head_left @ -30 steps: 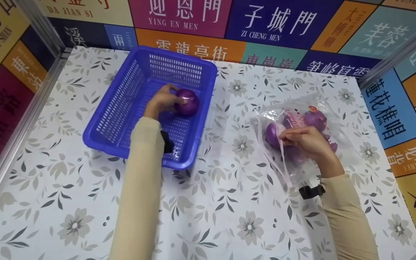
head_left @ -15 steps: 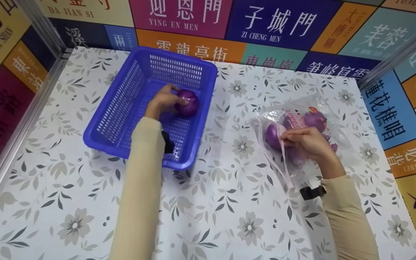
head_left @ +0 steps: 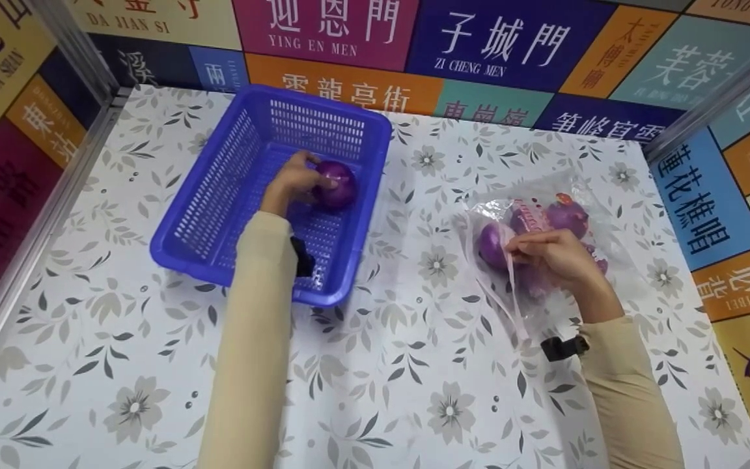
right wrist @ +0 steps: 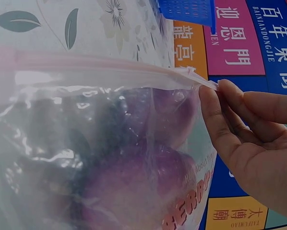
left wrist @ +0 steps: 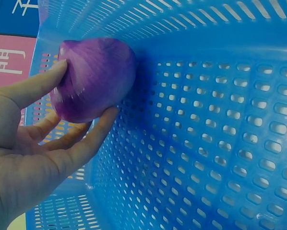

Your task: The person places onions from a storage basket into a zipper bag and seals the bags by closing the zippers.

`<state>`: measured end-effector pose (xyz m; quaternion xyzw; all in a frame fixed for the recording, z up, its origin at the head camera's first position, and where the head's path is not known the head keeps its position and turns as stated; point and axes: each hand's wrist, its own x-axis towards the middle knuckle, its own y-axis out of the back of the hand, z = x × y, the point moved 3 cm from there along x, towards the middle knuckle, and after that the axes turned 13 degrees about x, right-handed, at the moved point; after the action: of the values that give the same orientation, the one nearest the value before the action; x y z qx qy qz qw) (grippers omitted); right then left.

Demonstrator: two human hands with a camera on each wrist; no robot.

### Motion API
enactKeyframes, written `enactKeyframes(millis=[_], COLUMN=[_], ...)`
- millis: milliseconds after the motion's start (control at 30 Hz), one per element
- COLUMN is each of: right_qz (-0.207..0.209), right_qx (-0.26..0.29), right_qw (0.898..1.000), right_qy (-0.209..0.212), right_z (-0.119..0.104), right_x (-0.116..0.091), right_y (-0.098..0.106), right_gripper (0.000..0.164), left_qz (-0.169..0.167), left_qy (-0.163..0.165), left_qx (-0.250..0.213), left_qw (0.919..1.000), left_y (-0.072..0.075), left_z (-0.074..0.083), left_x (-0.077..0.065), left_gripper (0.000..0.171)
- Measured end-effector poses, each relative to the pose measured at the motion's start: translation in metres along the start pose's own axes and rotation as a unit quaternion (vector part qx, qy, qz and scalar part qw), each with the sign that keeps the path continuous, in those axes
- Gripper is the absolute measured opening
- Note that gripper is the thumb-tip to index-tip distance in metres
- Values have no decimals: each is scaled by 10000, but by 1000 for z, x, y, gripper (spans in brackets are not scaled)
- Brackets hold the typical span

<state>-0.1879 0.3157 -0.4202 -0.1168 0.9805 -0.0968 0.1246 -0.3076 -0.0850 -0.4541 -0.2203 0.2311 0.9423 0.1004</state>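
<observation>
Inside the blue-purple plastic basket (head_left: pixel 342 277), my left hand (head_left: pixel 293 182) holds a purple onion (head_left: pixel 338 185) between thumb and fingers. The left wrist view shows the onion (left wrist: pixel 98 79) gripped at its side, close to the basket's perforated wall; whether it touches the basket floor I cannot tell. Over to the right, my right hand (head_left: pixel 554 257) pinches the pink-edged rim of a clear printed plastic bag (head_left: pixel 603 228). Several purple onions (head_left: pixel 493 244) lie in that bag. In the right wrist view, thumb and fingertips pinch one end of the bag's pink zip edge (right wrist: pixel 134 67).
A white table (head_left: pixel 375 391) with a grey floral print lies under everything. Panels with large lettering (head_left: pixel 499 39) wall it in at the back, left and right. The basket stands at the back left, apart from the bag.
</observation>
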Motion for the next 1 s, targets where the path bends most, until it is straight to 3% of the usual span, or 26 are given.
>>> enactKeyframes(millis=[700, 1000], right_qz=[80, 115], right_qx=[178, 72], right_qw=[9998, 9999], right_qy=[-42, -79], right_z=[-1, 0], right_x=[-2, 0], right_y=[1, 1], right_gripper=[19, 18], left_qz=[358, 418], left_qy=[210, 233], left_qx=[-524, -886], left_qw=[9978, 9949], left_y=[14, 21], left_z=[2, 15], left_x=[-4, -12], left_gripper=[61, 63])
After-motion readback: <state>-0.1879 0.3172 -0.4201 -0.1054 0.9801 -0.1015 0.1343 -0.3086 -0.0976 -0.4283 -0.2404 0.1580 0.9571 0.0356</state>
